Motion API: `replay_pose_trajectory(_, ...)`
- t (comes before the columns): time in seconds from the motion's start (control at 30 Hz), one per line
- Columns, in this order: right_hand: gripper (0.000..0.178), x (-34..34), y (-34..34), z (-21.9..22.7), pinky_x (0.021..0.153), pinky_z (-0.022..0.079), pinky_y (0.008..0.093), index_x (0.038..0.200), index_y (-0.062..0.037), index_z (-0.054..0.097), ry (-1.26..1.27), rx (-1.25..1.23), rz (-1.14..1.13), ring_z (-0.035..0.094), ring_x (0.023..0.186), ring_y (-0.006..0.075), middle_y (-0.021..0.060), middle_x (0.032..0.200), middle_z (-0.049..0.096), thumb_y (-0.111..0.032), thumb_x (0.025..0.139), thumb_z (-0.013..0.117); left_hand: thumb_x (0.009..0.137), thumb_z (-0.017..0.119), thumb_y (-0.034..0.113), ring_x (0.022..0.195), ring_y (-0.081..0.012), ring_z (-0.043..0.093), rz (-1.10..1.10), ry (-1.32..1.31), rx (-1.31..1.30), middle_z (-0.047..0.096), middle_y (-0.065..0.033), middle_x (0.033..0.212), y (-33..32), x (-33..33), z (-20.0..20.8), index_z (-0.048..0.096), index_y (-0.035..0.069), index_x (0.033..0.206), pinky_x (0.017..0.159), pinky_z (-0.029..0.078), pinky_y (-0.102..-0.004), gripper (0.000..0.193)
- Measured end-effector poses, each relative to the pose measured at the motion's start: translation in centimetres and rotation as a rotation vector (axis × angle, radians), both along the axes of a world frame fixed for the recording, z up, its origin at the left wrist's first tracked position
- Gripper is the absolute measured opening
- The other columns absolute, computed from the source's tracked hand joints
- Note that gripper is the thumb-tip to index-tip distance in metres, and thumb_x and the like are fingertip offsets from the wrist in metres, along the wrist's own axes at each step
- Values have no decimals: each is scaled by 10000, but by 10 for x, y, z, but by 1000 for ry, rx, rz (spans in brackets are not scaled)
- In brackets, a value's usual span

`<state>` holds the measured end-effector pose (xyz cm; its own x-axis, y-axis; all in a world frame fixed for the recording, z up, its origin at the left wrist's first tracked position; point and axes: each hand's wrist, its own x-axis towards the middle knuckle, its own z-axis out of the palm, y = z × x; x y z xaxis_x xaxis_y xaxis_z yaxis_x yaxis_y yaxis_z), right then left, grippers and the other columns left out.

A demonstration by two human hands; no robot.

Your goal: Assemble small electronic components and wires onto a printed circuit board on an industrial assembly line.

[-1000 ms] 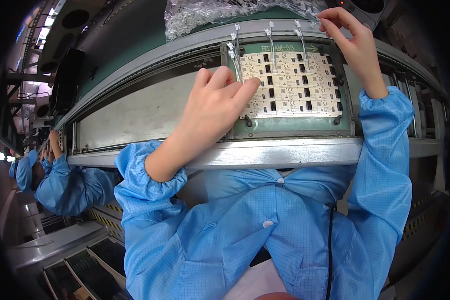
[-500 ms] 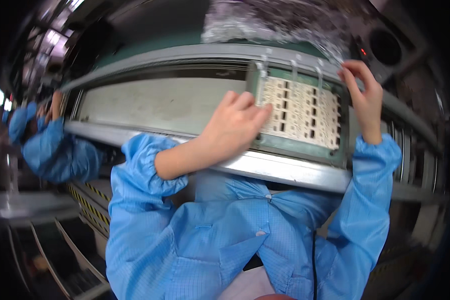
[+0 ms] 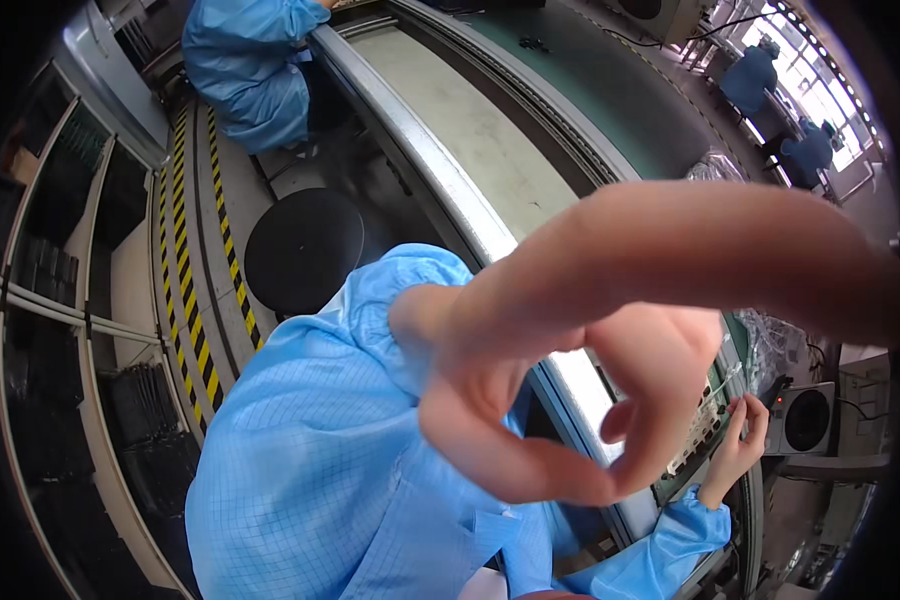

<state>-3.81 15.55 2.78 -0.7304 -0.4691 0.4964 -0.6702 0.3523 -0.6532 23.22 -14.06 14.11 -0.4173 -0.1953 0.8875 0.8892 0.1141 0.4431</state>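
My left hand [image 3: 570, 350] is raised close in front of the view and looks very large. Its index finger stretches off toward the right, the other fingers are bent and apart, and nothing shows in them. Behind it, partly hidden, a panel of cream-coloured parts [image 3: 703, 432] lies in its green tray on the metal-railed line. At the panel's far edge is my right hand [image 3: 738, 455], with thumb and fingertips drawn together. Whatever they hold is too small to make out. Beside those fingertips lies crumpled clear plastic film [image 3: 770, 345].
A long conveyor with a metal rail [image 3: 430, 160] runs toward the upper left, where a co-worker in a blue smock [image 3: 250, 70] sits. A round black stool [image 3: 305, 250] stands left of it. Dark racks [image 3: 50, 380] line the left side. A fan-like box [image 3: 805, 418] stands at right.
My left hand has left the cream panel and come up close to the view. The view has swung left, so the line now runs diagonally. My right hand stays by the panel's edge.
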Motion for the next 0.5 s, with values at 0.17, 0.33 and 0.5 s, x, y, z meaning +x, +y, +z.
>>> replay_pose_trajectory(0.17, 159, 3, -9, -1, 826, 501, 269, 1092, 36, 633, 15, -31, 30, 621, 861, 122, 79, 959, 685, -98, 1024, 581, 957, 583, 109, 581, -117, 509, 28, 203, 98, 675, 36, 727, -6, 0, 7, -149, 114, 1596, 700, 365, -335, 972)
replay_pose_trajectory(0.33, 147, 3, 9, -13, 904, 504, 270, 1120, 25, 615, -197, -184, 112, 668, 953, 147, 91, 1031, 707, -80, 1030, 564, 855, 576, 89, 675, -133, 651, 118, -25, -117, 694, -60, 789, -17, -99, -28, 646, 39, 1149, 630, 503, -302, 306)
replay_pose_trajectory(0.5, 116, 28, -21, 0, 949, 502, 293, 1070, 14, 628, -150, -168, 73, 646, 1056, 158, 111, 1111, 696, -70, 1032, 559, 794, 674, 265, 1013, -285, 695, 348, -578, -1006, 748, -96, 1003, -26, -218, -85, 727, 195, 1173, 913, 458, -526, 389)
